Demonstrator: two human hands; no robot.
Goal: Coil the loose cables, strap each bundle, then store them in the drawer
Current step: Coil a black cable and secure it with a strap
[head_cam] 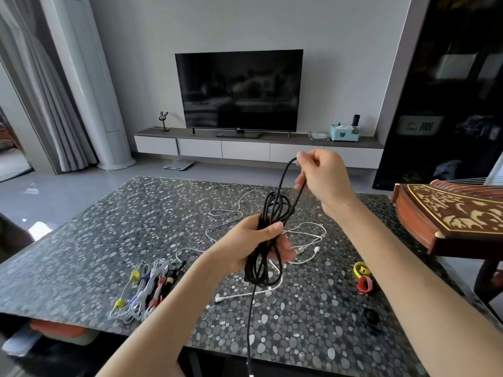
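My left hand point(255, 242) grips a coil of black cable point(275, 210) above the middle of the pebble-patterned table point(95, 240). One end of that cable hangs down past the table's front edge. Higher up, my right hand point(322, 174) pinches a loop of the same black cable, drawn up from the coil. Loose white cables point(307, 235) lie spread on the table under and behind my hands. Several strapped cable bundles point(148, 288) lie side by side at the front left. A yellow strap point(361, 268), a red strap point(364, 283) and a black strap point(370, 319) lie on the right.
A carved wooden instrument point(449, 216) stands off the table's right edge. Beyond the table is open floor, a low TV cabinet with drawers point(245, 151) and a TV point(239, 89). Boxes sit on a shelf under the table's front left.
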